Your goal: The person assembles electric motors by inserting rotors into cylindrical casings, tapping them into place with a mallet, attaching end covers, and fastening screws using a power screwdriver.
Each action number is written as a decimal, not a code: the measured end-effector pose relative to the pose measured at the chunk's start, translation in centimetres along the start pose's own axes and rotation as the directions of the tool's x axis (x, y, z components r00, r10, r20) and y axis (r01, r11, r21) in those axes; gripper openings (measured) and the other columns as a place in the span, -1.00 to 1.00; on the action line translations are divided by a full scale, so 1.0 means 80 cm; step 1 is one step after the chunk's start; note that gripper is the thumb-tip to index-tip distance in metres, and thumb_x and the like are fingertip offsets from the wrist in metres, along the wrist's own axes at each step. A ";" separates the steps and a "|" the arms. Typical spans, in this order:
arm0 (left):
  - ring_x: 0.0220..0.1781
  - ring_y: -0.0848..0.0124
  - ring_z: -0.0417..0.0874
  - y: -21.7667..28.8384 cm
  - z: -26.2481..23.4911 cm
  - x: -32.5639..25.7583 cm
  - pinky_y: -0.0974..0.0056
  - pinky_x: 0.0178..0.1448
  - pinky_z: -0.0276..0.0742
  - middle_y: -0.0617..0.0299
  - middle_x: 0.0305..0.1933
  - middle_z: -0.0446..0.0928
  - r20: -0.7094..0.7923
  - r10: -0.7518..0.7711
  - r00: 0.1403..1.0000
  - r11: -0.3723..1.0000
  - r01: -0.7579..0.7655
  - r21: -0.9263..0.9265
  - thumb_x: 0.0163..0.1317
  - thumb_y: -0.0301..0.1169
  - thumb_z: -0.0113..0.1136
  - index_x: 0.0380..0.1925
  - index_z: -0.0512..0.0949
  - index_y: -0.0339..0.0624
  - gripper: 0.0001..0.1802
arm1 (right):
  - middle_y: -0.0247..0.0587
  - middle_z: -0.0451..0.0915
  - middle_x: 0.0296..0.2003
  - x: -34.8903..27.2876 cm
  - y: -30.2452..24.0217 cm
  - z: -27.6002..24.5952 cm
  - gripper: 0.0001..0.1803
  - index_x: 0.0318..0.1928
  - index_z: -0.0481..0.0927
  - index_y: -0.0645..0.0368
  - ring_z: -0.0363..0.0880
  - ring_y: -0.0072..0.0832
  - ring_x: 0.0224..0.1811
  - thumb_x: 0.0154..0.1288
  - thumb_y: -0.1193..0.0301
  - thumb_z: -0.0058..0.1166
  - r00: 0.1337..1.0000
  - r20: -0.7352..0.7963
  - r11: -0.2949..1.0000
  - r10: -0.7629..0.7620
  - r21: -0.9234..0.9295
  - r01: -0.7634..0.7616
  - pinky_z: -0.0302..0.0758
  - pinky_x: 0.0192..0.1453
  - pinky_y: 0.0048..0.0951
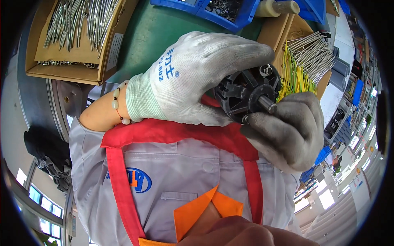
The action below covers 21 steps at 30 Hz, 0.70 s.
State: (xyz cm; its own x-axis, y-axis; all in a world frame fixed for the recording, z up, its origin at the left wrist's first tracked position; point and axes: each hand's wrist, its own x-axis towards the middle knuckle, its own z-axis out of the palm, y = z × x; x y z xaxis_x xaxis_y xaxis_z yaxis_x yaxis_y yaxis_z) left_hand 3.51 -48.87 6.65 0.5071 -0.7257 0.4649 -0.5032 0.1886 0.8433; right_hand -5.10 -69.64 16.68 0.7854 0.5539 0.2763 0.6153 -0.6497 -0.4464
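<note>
A round black spoked part [238, 92] with a metal shaft [267, 104] sticking out of its centre is held up in front of my chest. My left hand [188, 80], in a white-grey glove, wraps around its left side, thumb below and fingers over the top. At the upper rim sits a small shiny hex-shaped metal piece [266, 70]. My right hand [289, 129], in a darker, soiled glove, is closed with its fingertips pressed at the lower right rim. Beside those fingertips a small metal piece [245, 119] shows; the fingers hide whatever they pinch.
On the green table [139, 45], a cardboard box [69, 74] of metal rods stands left. Blue bins [236, 24] with small metal parts are at the far side, near a pale cylindrical tool [281, 8]. Another cardboard box [275, 30] at right has yellow-green wires [296, 78] and metal rods [314, 53].
</note>
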 end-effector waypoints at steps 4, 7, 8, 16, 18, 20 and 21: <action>0.13 -0.08 0.63 -0.004 -0.002 0.001 0.02 0.20 0.51 -0.18 0.23 0.50 0.009 0.037 0.999 0.999 -0.037 0.013 -0.21 -0.12 0.57 0.30 0.36 -0.41 0.05 | -0.32 0.47 -0.41 0.003 -0.008 0.007 -0.49 -0.25 0.71 0.12 0.46 -0.34 -0.39 -0.37 0.32 0.55 0.999 -0.044 0.999 0.030 -0.013 -0.030 0.39 -0.36 -0.34; 0.06 -0.07 0.65 -0.002 0.002 0.002 0.02 0.17 0.53 -0.18 0.22 0.50 0.023 0.027 0.999 0.999 -0.027 -0.036 -0.20 -0.10 0.56 0.29 0.36 -0.41 0.04 | -0.44 0.44 -0.43 -0.004 -0.004 0.013 -0.52 -0.30 0.73 -0.03 0.47 -0.39 -0.41 -0.44 0.32 0.51 0.995 -0.097 0.999 0.030 -0.015 -0.031 0.37 -0.42 -0.35; 0.03 -0.07 0.66 -0.002 0.002 0.004 0.01 0.15 0.53 -0.18 0.22 0.51 0.031 -0.004 1.000 0.998 0.006 -0.068 -0.20 -0.08 0.56 0.28 0.36 -0.40 0.04 | -0.44 0.42 -0.45 -0.005 0.000 0.014 -0.54 -0.31 0.73 -0.04 0.45 -0.39 -0.42 -0.41 0.30 0.54 0.995 -0.100 0.998 0.019 0.055 -0.013 0.36 -0.42 -0.33; 0.25 -0.12 0.51 0.021 0.016 -0.002 -0.05 0.32 0.43 -0.19 0.25 0.46 -0.094 -0.072 0.993 0.997 0.075 0.033 -0.30 -0.09 0.60 0.27 0.33 -0.35 0.09 | -0.35 0.44 -0.41 -0.016 0.004 0.026 -0.49 -0.27 0.66 -0.01 0.48 -0.28 -0.36 -0.32 0.14 0.55 0.971 -0.237 0.999 -0.017 0.030 0.025 0.39 -0.29 -0.23; 0.27 -0.13 0.49 0.026 0.041 -0.008 -0.06 0.35 0.39 -0.19 0.26 0.44 -0.154 -0.128 0.980 0.992 0.124 -0.037 -0.34 -0.05 0.64 0.27 0.33 -0.34 0.13 | -0.33 0.49 -0.35 -0.014 0.001 0.009 -0.52 -0.23 0.66 0.00 0.51 -0.23 -0.32 -0.24 0.18 0.53 0.996 -0.082 0.999 -0.038 0.026 0.040 0.41 -0.24 -0.19; 0.20 -0.10 0.53 0.021 0.061 -0.011 -0.04 0.31 0.42 -0.13 0.20 0.48 -0.333 -0.150 0.931 0.988 0.157 -0.004 -0.37 -0.07 0.66 0.25 0.34 -0.32 0.13 | -0.31 0.52 -0.34 -0.011 0.000 0.002 -0.60 -0.21 0.67 0.02 0.55 -0.23 -0.30 -0.15 0.31 0.47 0.997 -0.075 0.999 -0.030 0.023 0.032 0.45 -0.23 -0.21; 0.10 -0.05 0.57 0.011 0.070 -0.011 -0.03 0.23 0.47 -0.07 0.13 0.50 -0.384 -0.076 0.920 0.997 0.080 -0.005 -0.41 -0.09 0.68 0.21 0.36 -0.30 0.11 | -0.31 0.53 -0.35 -0.008 0.006 -0.005 -0.62 -0.21 0.68 0.04 0.56 -0.26 -0.31 -0.13 0.34 0.45 0.999 -0.019 0.993 -0.046 0.107 0.047 0.47 -0.24 -0.23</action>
State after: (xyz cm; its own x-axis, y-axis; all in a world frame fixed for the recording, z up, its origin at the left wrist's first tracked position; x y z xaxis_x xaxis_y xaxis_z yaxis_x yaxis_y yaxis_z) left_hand -1.27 -51.79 5.48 0.7736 -0.4279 0.4674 -0.4574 0.1334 0.8792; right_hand -5.28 -70.52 16.60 0.7576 0.5729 0.3128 0.6412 -0.5634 -0.5210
